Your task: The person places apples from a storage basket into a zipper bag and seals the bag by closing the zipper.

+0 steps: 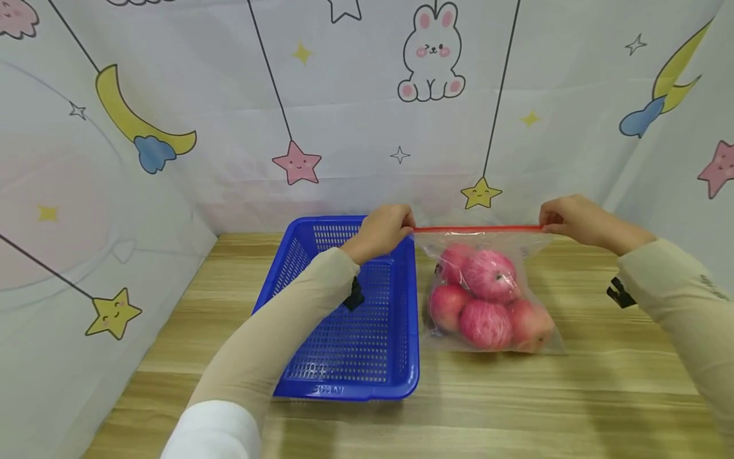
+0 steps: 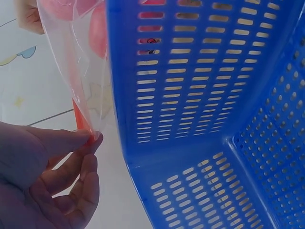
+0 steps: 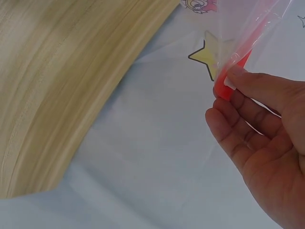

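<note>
A clear zip bag (image 1: 427, 245) with a red seal strip (image 1: 476, 228) along its top holds several red apples (image 1: 486, 325). My left hand (image 1: 383, 228) pinches the strip's left end between thumb and forefinger; the left wrist view shows this hand (image 2: 62, 171) beside the blue basket's wall. At the strip's other end, my right hand (image 1: 576, 220) grips the corner, and in the right wrist view the thumb and forefinger of that hand (image 3: 267, 119) close on the red edge. Between both hands the strip is stretched straight, with the apples bunched in the lower part of the bag.
A blue perforated basket (image 1: 414, 357) stands left of the bag, under my left forearm, with no fruit in it. Both sit on a wood-grain table (image 1: 504, 408). Behind hangs a white curtain (image 1: 355, 115) printed with stars, moons and a rabbit.
</note>
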A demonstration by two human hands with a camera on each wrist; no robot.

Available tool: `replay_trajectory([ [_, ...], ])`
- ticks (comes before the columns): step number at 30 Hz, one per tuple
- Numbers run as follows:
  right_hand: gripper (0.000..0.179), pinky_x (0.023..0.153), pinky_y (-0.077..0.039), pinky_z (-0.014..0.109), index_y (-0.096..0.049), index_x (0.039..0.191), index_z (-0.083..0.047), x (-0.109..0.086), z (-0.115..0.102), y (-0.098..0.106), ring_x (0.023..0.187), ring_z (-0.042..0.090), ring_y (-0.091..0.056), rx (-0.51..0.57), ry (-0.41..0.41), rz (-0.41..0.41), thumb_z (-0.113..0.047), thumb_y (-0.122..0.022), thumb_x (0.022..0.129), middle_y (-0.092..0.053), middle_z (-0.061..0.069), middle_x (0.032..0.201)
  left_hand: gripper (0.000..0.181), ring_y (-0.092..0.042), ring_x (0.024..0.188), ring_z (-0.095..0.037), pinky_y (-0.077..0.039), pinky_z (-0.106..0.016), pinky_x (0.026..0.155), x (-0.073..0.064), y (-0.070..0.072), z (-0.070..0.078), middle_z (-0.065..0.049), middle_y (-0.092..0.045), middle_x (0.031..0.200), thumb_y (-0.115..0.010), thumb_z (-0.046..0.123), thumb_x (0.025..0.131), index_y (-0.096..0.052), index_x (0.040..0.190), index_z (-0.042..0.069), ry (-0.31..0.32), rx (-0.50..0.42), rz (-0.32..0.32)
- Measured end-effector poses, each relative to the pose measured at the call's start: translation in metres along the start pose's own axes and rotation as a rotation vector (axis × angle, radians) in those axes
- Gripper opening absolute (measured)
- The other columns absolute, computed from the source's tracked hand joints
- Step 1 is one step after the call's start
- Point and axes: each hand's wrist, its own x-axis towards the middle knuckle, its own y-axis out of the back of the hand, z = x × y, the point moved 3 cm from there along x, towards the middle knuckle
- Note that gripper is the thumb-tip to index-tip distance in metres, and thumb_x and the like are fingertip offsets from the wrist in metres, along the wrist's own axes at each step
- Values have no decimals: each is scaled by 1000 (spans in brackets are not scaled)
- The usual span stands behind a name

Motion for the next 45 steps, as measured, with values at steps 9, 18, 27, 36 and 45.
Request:
replay_trajectory([
  [9, 10, 64, -48, 39, -63, 83, -2, 11, 13, -9, 70, 20, -58, 18, -9, -15, 2, -70, 90, -63, 3, 76, 13, -63, 95, -17, -51, -34, 83, 8, -3, -2, -2, -69, 103, -63, 15, 99, -71, 108, 10, 22, 44, -33],
  [18, 8, 64, -49, 40, -64, 83, 1, 20, 27, -19, 70, 22, -58, 69, -58, -47, 4, -69, 89, -64, 6, 76, 15, -64, 98, -18, -52, -34, 86, 13, -7, -4, -3, -71, 106, -63, 15, 99, -73, 109, 9, 14, 57, -40],
  [27, 7, 67, -51, 44, -65, 84, 3, 22, 37, -30, 74, 27, -62, 119, -88, -57, 4, -68, 90, -65, 8, 79, 16, -64, 101, -19, -52, -35, 88, 20, -11, -4, -3, -71, 109, -61, 14, 100, -73, 110, 9, 11, 85, -42],
  [36, 7, 68, -51, 45, -66, 84, 3, 23, 41, -35, 76, 28, -62, 122, -99, -60, 4, -68, 90, -66, 8, 80, 16, -63, 101, -18, -52, -35, 87, 20, -10, -4, -3, -71, 108, -62, 17, 100, -73, 110, 11, 7, 98, -34],
  [45, 7, 68, -51, 43, -66, 84, 3, 19, 42, -36, 75, 27, -62, 137, -125, -66, 2, -69, 90, -66, 7, 79, 24, -63, 102, -19, -50, -34, 90, 14, -2, -6, -4, -70, 109, -60, 23, 102, -69, 118, 8, -8, 102, -55],
])
